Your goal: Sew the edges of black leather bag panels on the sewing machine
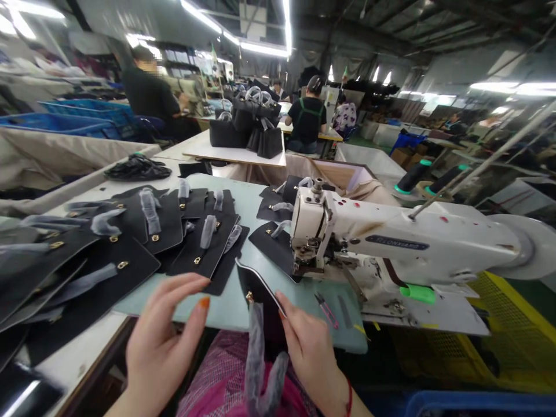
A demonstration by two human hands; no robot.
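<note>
A black leather bag panel (259, 307) tips over the near edge of the bench (343, 339), its lower end hanging down toward the lap. A strap wrapped in grey plastic (257, 353) dangles from it, next to a small brass fitting (249, 297). The right hand (310, 347) is closed on the panel's pale edge, pinching it at the fingertips. The left hand (163, 341) is open, its fingers raised and apart from the panel, and hovers just beside a heap of similar panels (125, 249) with gold-toned fittings and wrapped straps.

With only one hand holding it, the panel could slip off the bench edge, pulled by its own overhanging weight. The dangling strap could catch on clothing. Pink-handled snips (325, 311) lie close by, so a careless slide might scratch the leather. The heap reaches the bench edge on the left and could spill if knocked.

To the right stands a white industrial sewing machine (391, 243), with more panels under its arm. Beyond, finished black handbags (247, 130) sit on a table among co-workers.
</note>
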